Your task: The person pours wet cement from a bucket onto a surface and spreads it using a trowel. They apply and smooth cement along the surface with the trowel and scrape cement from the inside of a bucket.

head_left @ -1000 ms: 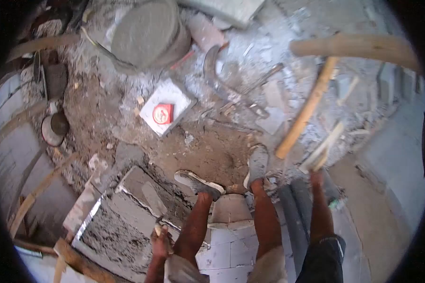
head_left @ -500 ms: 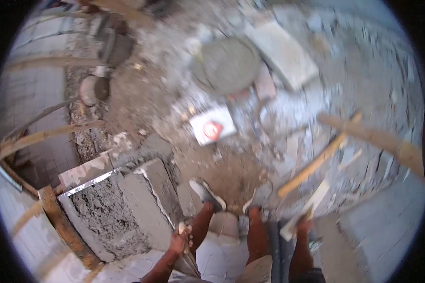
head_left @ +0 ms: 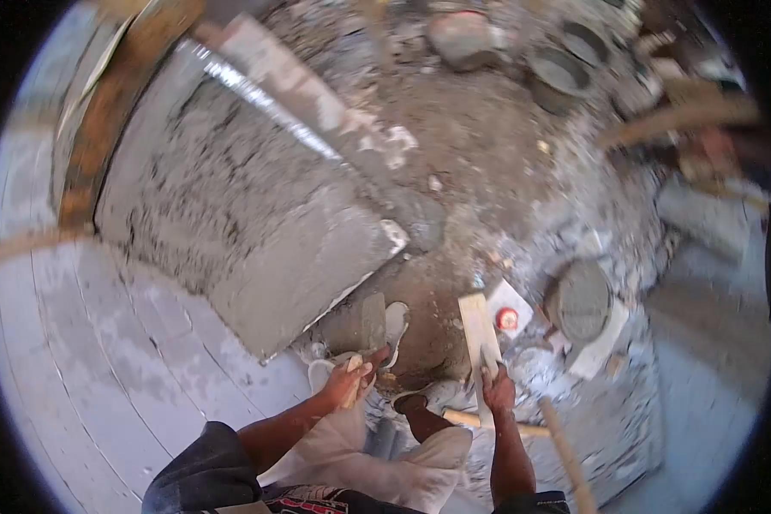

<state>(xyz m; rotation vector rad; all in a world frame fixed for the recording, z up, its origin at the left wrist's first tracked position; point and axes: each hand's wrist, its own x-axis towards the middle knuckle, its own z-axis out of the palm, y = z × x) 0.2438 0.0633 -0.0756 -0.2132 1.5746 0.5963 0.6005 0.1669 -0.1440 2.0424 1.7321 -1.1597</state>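
Observation:
My left hand [head_left: 344,385] is closed around the pale handle of a trowel. Its grey blade [head_left: 373,321] appears to point forward beside my shoe. In my right hand [head_left: 499,391] is a long, flat, pale wooden float [head_left: 475,330], gripped near its closer end and held over the ground. To the left lies a slab of wet grey mortar [head_left: 291,278], smooth toward its near right end and rough further back. A shiny metal strip [head_left: 270,107] runs along its far edge, and a rusty brown board [head_left: 116,128] borders its left side.
Beyond the float are a white tile [head_left: 520,301] with a red-and-white item [head_left: 506,319] and a round pan of mortar [head_left: 581,300]. Buckets [head_left: 561,73] stand further back. Wooden sticks [head_left: 565,454] lie at lower right; pale floor tiles [head_left: 103,343] cover the left.
My view has swung left, so the mortar slab now fills the upper left and the pan sits at right. The float has come forward from beside my leg; both tools remain held.

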